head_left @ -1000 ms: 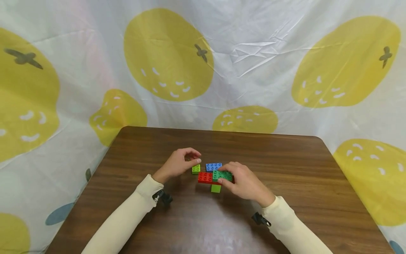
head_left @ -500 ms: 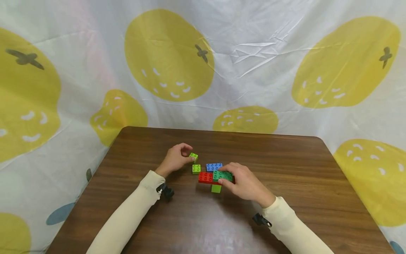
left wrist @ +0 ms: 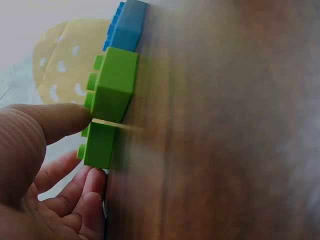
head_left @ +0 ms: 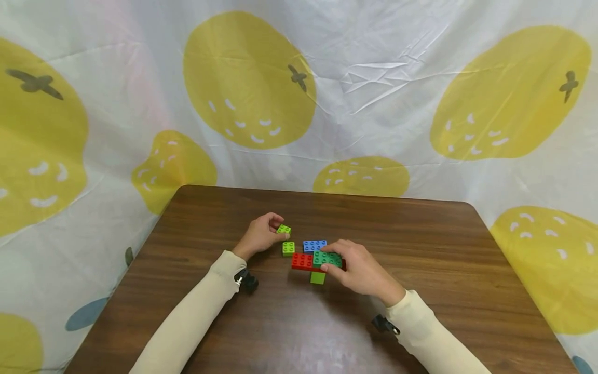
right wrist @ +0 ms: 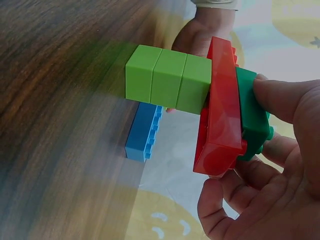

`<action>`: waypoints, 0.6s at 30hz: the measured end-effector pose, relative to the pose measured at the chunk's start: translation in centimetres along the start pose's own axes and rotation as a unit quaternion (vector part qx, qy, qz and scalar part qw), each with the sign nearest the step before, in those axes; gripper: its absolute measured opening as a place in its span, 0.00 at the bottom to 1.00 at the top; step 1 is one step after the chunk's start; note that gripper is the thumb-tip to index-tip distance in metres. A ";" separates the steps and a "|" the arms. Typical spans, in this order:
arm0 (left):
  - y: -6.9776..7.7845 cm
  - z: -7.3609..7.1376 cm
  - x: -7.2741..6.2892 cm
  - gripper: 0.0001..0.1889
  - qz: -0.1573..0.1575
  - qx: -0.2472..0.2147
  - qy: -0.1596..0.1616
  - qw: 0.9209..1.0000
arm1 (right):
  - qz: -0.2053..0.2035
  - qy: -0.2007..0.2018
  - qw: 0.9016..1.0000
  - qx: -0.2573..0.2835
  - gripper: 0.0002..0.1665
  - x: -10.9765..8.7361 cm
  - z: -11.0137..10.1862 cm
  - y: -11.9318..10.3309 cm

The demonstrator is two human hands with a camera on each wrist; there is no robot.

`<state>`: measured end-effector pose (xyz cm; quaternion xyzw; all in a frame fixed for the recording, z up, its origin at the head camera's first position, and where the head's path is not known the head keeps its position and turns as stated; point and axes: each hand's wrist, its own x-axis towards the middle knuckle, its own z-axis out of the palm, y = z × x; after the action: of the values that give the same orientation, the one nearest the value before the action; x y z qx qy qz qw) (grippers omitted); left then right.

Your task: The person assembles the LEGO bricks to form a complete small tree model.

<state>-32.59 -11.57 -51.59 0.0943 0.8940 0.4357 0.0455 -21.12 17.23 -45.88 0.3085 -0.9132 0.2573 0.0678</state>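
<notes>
In the head view my left hand (head_left: 262, 235) pinches a small lime-green brick (head_left: 283, 229) between thumb and fingers, low at the tabletop. A second lime-green brick (head_left: 288, 249) stands on the table just nearer, below the thumb. My right hand (head_left: 362, 267) grips a dark green brick (head_left: 327, 258), thumb on the near side and fingers behind. That brick sits on the right part of a long red brick (head_left: 302, 261). Beneath the red, the right wrist view shows a column of three stacked lime-green bricks (right wrist: 167, 77). The red brick's right end is partly hidden by my hand.
A blue brick (head_left: 315, 245) with two rows of studs lies behind the red one, between the hands. All of it stands on a dark wooden table (head_left: 411, 223). A fruit-patterned cloth (head_left: 364, 114) hangs behind the table's far edge.
My left hand has moved slightly back and left and holds the small lime-green brick, which was hidden earlier. That brick has turned a little since half a second ago. The right hand stays still.
</notes>
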 end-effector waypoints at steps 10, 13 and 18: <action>0.1 0.4 0.1 0.26 0.012 0.032 -0.007 0.999 | 0.010 -0.005 1.000 0.005 0.23 -0.1 0.1 0.1; 0.0 0.2 0.0 0.26 0.007 0.023 -0.006 1.000 | 0.010 -0.006 1.000 0.006 0.23 -0.1 0.2 0.1; -0.3 -0.3 -0.2 0.25 0.001 0.022 -0.004 1.000 | 0.004 -0.003 1.000 0.005 0.22 0.0 0.2 0.2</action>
<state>-32.50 -11.97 -51.63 0.0979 0.9030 0.4157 0.0468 -21.21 17.27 -46.14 0.3062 -0.9133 0.2614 0.0620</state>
